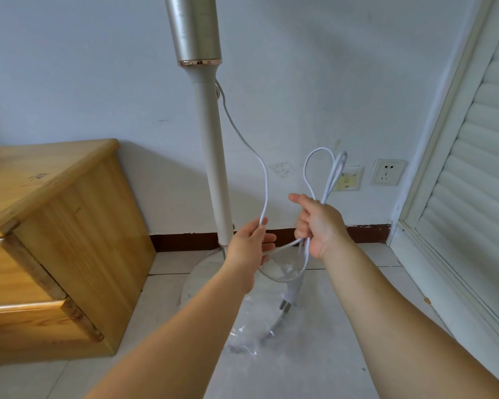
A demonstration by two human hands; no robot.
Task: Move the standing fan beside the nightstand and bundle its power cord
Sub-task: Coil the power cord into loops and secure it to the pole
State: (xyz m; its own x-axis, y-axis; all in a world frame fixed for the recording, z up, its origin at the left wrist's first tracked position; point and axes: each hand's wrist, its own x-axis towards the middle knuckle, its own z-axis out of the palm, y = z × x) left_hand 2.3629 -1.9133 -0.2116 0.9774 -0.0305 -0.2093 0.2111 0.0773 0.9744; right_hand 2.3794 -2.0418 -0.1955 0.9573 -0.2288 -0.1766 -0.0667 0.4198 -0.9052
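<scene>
White and soft, the power cord (264,180) bends easily and looks light, hanging mid-frame beside the fan pole (211,156), with the right hand (319,226) closed round its loops and the left hand (249,244) pinching the loose part.

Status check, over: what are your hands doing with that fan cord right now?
Left hand pinching power cord. Right hand gripping gathered loops, plug dangling. Fan pole upright beside nightstand. Nothing in the way.
</scene>
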